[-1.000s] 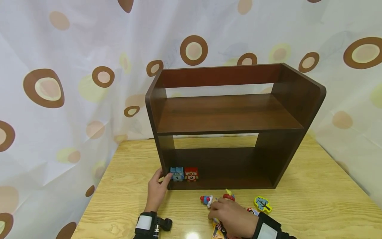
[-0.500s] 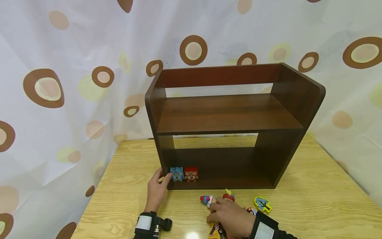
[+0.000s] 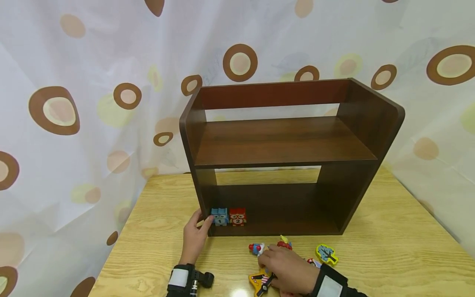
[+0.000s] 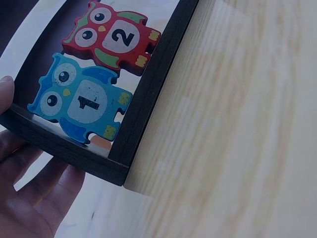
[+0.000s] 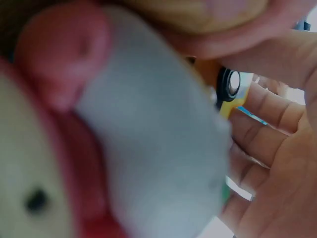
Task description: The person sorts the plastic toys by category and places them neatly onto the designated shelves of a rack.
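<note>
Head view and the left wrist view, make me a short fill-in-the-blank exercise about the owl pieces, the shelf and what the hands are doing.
1. The blue owl piece bears the number ____.
2. The red owl piece stands to the ____ of the blue one in the head view.
3. Both owls stand on the ____ level of the dark wooden shelf.
4. The left hand touches the shelf's front ____ corner, while the right hand rests on a yellow toy piece on the table.

Missing words: 1; right; bottom; left
</note>
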